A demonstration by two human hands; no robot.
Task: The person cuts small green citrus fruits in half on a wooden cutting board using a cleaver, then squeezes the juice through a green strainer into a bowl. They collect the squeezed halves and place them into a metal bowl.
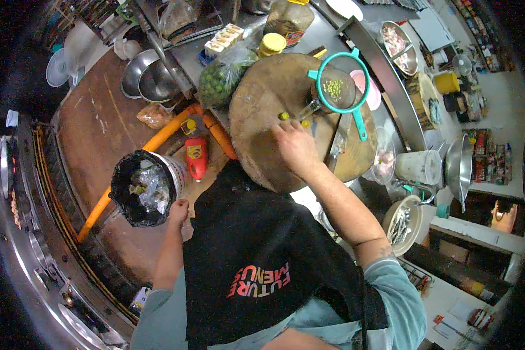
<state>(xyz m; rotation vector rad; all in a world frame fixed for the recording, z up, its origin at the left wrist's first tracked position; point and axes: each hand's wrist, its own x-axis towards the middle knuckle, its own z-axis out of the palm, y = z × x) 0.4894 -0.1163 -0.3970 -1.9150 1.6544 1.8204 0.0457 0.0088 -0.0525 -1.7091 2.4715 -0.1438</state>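
My left hand (179, 210) grips the rim of a waste bin (173, 168) lined with a black plastic bag, which holds crumpled plastic and some green scraps. My right hand (294, 146) reaches over a round wooden chopping block (262, 96), its fingertips beside small green citrus pieces (284, 116); whether it holds one is hidden. A cleaver (341, 138) lies on the block to the right of that hand. Beyond it, a turquoise-rimmed strainer (358, 114) rests over a container, with pale green seeds (333, 89) in its mesh. A plastic bag of green limes (221, 83) touches the block's left side.
An orange pipe (157, 135) and a red plastic bottle (196, 157) are near the bin. Steel bowls (133, 74) sit at upper left. A yellow-lidded jar (272, 43) stands behind the block. To the right are a pink plate (373, 94) and a clear plastic tub (420, 167).
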